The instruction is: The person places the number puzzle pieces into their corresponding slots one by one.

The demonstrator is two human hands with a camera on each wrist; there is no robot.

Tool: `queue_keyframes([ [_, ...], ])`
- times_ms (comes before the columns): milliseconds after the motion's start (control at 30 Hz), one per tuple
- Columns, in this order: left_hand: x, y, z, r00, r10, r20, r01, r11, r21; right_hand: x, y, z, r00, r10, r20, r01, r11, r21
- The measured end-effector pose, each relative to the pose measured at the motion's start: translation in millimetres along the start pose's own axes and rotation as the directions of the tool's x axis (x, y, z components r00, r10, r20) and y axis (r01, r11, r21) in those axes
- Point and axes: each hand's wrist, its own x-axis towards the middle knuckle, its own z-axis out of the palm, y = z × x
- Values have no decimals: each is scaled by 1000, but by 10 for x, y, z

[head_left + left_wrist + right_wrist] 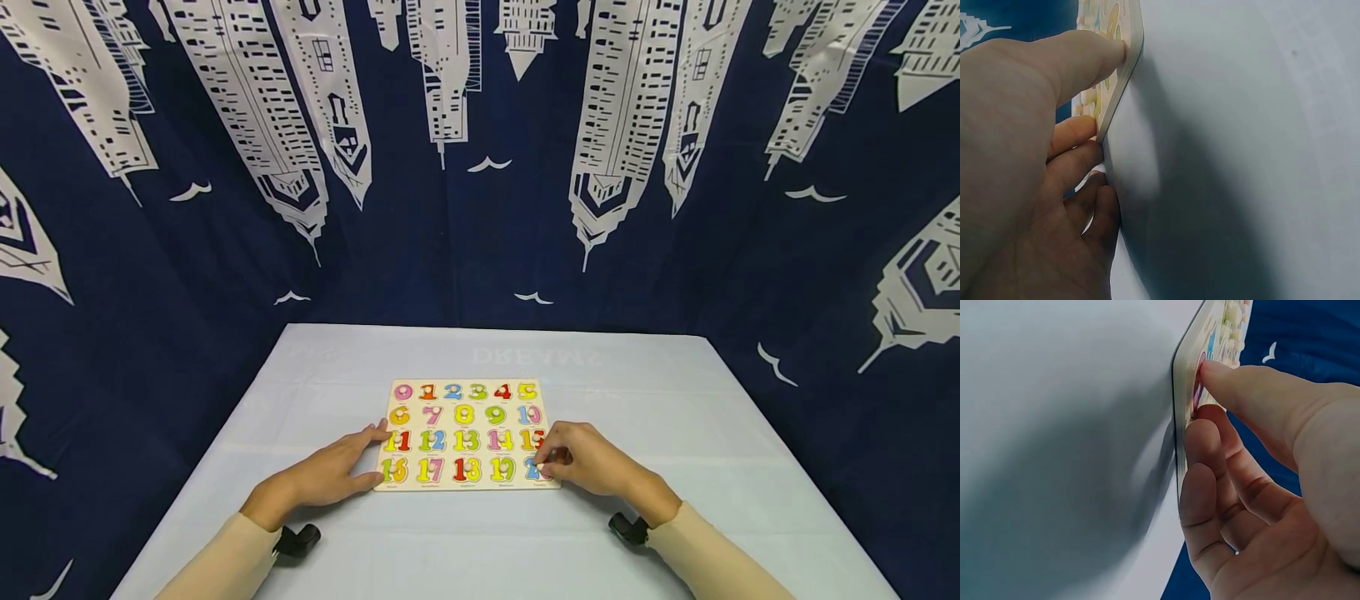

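Pale wooden number puzzle board [467,434] with smooth painted pieces in glossy colours, matt white cloth-covered table [675,433], soft printed navy fabric backdrop [465,208], beige knit sleeves [225,558]

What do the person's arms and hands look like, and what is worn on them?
Both hands are bare: left hand, right hand. Each arm wears a beige long sleeve ending at the wrist. A small black device sits under each wrist. No rings or markings are visible.

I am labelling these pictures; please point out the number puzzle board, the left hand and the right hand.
number puzzle board [465,427]: head view, on the middle of its face.
left hand [330,471]: head view, on the back of the hand.
right hand [592,458]: head view, on the back of the hand.
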Motion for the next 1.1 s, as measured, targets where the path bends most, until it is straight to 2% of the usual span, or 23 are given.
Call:
queue_keyframes([
  [400, 18, -13, 18, 1000, -16, 3, 16, 1000, -11, -15, -9, 10, 1000, 9, -12, -9, 1000, 3],
  [600, -3, -26, 43, 1000, 7, -11, -7, 1000, -5, -60, -7, 46, 999, 7, -32, -7, 1000, 9],
  [833, -4, -53, 63, 996, 58, -69, -57, 998, 11, -146, 47, -5, 988, -3, -154, 1, 1000, -18],
  [967, -15, -57, 51, 995, 55, -89, -55, 998, -1, -210, 97, -79, 970, 63, -237, -74, 996, -42],
  [1100, -19, -48, 46, 989, 60, -134, -60, 998, 8, -304, 173, -159, 937, 109, -332, -144, 986, -85],
])
